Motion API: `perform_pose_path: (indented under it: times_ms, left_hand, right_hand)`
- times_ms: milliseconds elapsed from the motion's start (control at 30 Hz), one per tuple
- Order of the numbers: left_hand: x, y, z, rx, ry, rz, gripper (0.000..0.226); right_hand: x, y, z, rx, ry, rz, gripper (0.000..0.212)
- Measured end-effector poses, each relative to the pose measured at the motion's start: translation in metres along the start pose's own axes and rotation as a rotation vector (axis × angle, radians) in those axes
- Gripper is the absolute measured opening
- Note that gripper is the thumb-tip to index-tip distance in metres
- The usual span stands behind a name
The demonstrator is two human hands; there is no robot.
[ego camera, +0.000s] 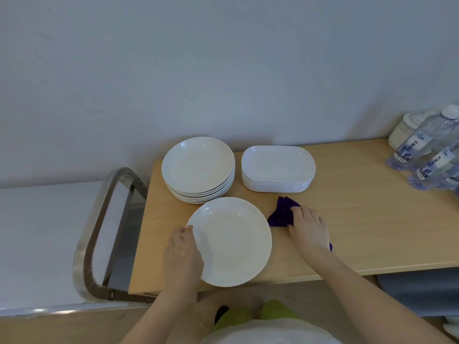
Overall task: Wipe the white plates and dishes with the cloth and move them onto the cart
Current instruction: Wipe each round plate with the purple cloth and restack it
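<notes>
The single round plate (232, 240) lies at the near edge of the surface (360, 219), in front of the round stack (198, 170). The left hand (182, 254) grips its left rim with curled fingers; the right hand (309, 228), right of the plate, clutches the purple cloth (282, 213). Because the plate overhangs the edge, I think a hard wipe could tip it off.

Wooden table (360, 219), plate (233, 242), plate stacks (198, 167), cloth (282, 213), bottles (422, 145)

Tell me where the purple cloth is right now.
In the head view the crumpled purple cloth lies on the wooden table under the right hand, just right of the single round white plate.
</notes>
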State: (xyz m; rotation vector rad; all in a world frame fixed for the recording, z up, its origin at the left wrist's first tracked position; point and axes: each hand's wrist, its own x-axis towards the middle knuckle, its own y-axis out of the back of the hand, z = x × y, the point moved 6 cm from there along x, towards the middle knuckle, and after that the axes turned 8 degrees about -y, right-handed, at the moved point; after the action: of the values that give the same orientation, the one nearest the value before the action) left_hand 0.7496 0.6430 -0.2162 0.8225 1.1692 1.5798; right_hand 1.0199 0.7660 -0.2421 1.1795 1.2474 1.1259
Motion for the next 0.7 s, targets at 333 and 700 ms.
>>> perform_pose_path:
  times_ms: [333,700]
  left_hand:
    - [0.006,0.001,-0.01,-0.207,0.072,0.001,0.049]
    - [0.02,-0.004,-0.03,-0.542,0.157,-0.085,0.039]
  right_hand:
    - [-0.022,0.106,-0.034,0.77,0.073,0.364,0.018]
    - [-0.083,0.03,-0.164,0.422,0.475,-0.122,0.031]
